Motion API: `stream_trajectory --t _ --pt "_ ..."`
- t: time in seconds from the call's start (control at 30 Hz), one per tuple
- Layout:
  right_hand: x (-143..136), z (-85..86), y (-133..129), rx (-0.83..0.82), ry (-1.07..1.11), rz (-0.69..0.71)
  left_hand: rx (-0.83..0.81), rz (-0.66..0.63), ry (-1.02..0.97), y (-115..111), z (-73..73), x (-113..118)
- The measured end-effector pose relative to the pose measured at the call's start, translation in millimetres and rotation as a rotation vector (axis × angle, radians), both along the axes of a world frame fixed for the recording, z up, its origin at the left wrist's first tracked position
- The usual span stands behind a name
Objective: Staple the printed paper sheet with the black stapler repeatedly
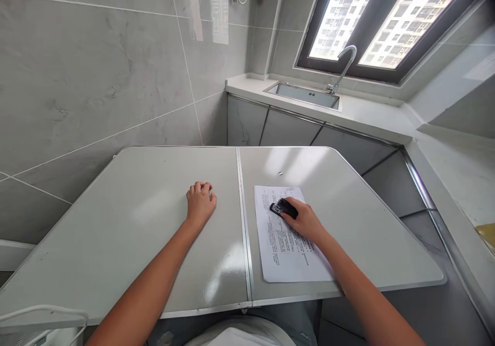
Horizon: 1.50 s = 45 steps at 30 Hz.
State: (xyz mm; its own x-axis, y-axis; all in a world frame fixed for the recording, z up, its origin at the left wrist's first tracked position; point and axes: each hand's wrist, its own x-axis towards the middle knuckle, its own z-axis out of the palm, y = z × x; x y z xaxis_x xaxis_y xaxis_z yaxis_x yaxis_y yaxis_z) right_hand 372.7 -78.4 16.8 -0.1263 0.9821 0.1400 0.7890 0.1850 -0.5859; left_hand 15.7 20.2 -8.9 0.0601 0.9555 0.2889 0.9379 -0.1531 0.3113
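Note:
Printed sheets of paper [288, 253] lie on the right half of a pale folding table [201, 279]. My right hand [303, 217] grips a black stapler [285, 208] over the upper part of the sheets, its front end pointing left. Part of the stapler is hidden under my fingers. My left hand [200, 200] rests on the left half of the table, fingers curled down against the surface; whether anything is under them is hidden. A tiny metallic piece [280, 173] lies above the top edge of the paper.
A metal strip [243, 222] runs down the table's middle. Beyond the far edge stand a counter [371, 111] with a sink [305, 94] and a tap [344, 70]. A tiled wall [96, 67] is on the left. A white rack-like object [50, 310] sits at the lower left.

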Motion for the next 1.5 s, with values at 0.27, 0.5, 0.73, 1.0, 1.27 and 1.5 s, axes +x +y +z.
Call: stream_trajectory --t 0.27,0.5,0.73,1.0,1.27,1.5 --pt "20 19.4 3 -0.184 0.08 0.108 0.002 -0.001 0.009 0 0.7 0" --pt "113 -2.1 38 -0.031 -0.066 -0.405 -0.004 -0.002 0.006 -1 1.1 0" --pt "149 -36.1 49 -0.001 -0.418 -0.635 0.012 -0.002 0.023 0 -1.1 1" --pt "148 -37.4 46 -0.037 -0.343 -0.604 0.004 0.005 0.028 -1 -0.4 2" --pt "156 -43.6 48 -0.023 -0.324 -0.613 -0.003 0.003 0.019 -1 -0.1 2" --pt "149 -48.4 48 0.171 -0.292 -0.4 -0.045 -0.189 -0.263 -9 9.0 12"
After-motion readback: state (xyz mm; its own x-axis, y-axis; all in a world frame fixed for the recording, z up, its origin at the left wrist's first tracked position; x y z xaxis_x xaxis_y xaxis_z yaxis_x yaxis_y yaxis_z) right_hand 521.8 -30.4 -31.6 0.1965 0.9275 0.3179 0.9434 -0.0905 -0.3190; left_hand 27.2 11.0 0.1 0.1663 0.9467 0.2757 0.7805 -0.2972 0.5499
